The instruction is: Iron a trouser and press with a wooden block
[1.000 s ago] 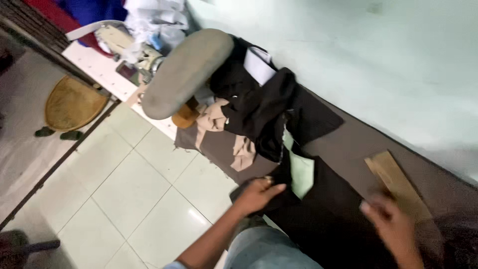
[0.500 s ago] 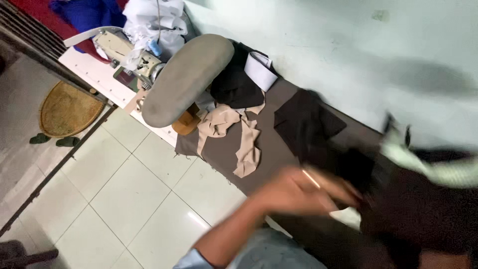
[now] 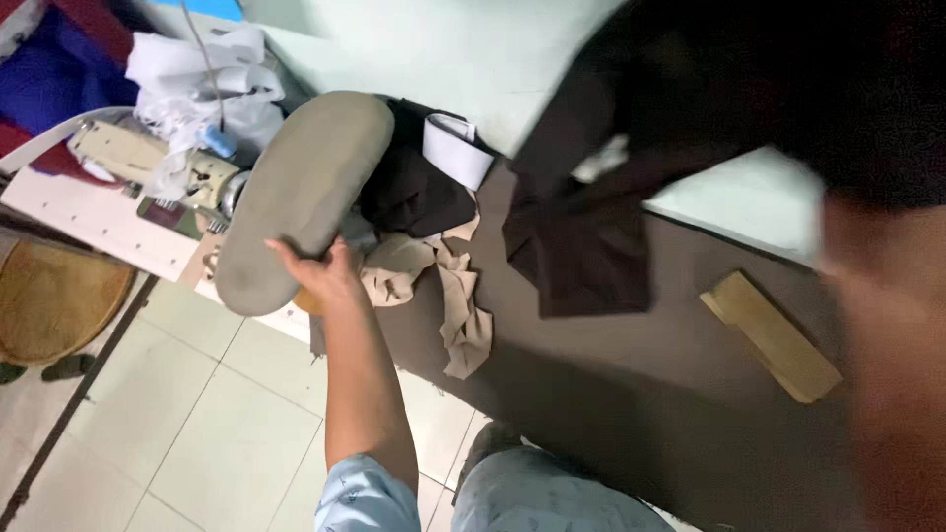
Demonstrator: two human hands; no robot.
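left hand on the padded board

left hand [image 3: 320,274] grips the grey oval pad [image 3: 301,197] at the bench's [image 3: 631,394] left edge; right hand [image 3: 887,325] blurred, holding dark cloth [image 3: 591,236] aloft.

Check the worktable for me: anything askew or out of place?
Crumpled beige fabric hangs over the brown table edge beside the left hand. A dark garment, lifted at the right, trails onto the table.

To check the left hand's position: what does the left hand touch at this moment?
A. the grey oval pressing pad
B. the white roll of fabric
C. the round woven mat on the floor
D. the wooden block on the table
A: the left hand rests at the lower edge of the grey oval pressing pad, far from the wooden block.
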